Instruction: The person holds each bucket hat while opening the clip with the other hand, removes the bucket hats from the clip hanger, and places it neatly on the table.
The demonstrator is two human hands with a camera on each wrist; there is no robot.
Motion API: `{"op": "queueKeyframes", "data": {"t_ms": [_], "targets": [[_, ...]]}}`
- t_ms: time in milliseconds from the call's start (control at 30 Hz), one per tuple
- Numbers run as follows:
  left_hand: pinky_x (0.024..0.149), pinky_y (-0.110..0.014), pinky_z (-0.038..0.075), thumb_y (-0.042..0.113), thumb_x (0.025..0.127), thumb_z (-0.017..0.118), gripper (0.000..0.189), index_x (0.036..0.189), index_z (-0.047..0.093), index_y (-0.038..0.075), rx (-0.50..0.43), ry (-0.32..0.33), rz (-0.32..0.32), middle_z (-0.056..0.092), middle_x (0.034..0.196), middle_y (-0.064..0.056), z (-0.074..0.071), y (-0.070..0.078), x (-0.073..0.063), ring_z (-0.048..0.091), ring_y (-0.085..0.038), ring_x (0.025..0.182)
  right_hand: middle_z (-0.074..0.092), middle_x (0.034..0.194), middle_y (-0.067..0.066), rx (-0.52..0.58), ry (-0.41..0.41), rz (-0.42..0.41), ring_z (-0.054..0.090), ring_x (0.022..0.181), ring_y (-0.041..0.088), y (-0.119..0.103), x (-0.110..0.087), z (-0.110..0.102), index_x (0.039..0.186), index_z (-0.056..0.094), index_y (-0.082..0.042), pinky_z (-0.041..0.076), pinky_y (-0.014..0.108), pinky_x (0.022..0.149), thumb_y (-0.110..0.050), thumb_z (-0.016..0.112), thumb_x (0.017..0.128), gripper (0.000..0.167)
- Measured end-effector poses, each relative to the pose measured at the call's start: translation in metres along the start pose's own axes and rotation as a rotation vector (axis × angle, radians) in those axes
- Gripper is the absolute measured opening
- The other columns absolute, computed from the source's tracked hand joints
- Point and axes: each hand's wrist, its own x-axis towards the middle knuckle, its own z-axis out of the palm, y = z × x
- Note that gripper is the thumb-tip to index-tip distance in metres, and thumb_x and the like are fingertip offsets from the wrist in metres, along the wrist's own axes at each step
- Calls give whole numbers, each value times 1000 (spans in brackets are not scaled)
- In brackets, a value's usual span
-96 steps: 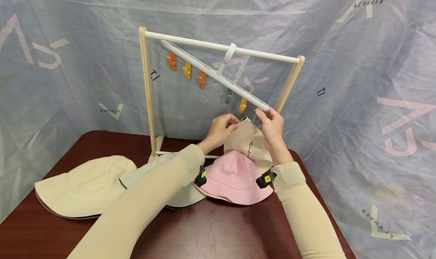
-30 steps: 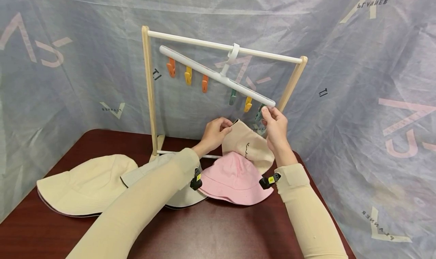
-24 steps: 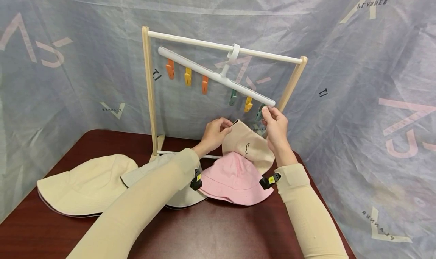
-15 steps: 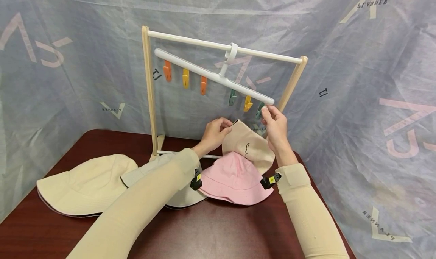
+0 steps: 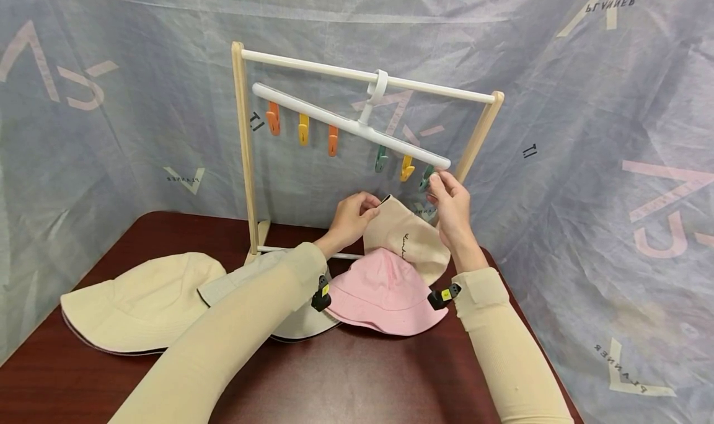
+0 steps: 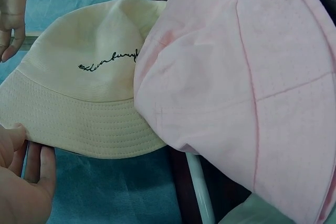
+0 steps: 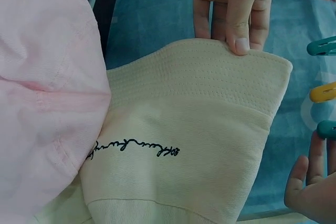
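Note:
In the head view my left hand [image 5: 352, 218] pinches the brim of a cream bucket hat [image 5: 415, 241] with dark stitched lettering. The right wrist view shows its thumb on that brim and the other fingers behind. My right hand [image 5: 453, 204] pinches the lower green clothespin [image 5: 426, 177] at the right end of a white clip hanger [image 5: 401, 144]; its thumb partly covers the pin. The hanger hooks over the rack's top bar [image 5: 446, 90] and slopes down to the right. Hat and clothespin are apart.
A pink bucket hat [image 5: 385, 287] lies in front of the cream one. A pale grey hat [image 5: 307, 322] lies partly under my left sleeve, and a pale yellow hat [image 5: 150, 300] sits at the left. Other orange, yellow and green clothespins hang along the hanger. A wooden rack post [image 5: 243, 151] stands left.
The hanger's left end has come down and its slope has lessened. My left hand has moved slightly left with the hat's brim since the oldest frame. The right hand stays by the green clothespin.

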Motion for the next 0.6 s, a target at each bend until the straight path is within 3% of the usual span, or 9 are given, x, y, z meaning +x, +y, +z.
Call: {"op": "queueKeyframes", "data": {"t_ms": [267,467,600], "targets": [[90,-35,57,13,104,71,12,115,73,8,11,1,0,73,109,-9,0,0,0,70,-23,98,65,111,-4,-11,0,-29,62,100,12,1,-1,-4,151,54,-3,51,34,100,-30,57,112,49],[89,-35,56,14,104,71,13,115,73,9,17,-2,-9,72,109,-8,0,1,-1,69,-22,98,67,128,11,11,-4,-44,68,103,14,2,-1,-7,151,54,-4,50,38,105,-34,55,112,49],[88,-35,57,13,104,72,13,115,73,8,21,3,1,73,109,-9,0,1,-1,70,-23,97,71,124,5,7,-3,-52,70,104,15,2,-2,-9,148,56,-2,50,42,106,-35,55,112,49]]}}
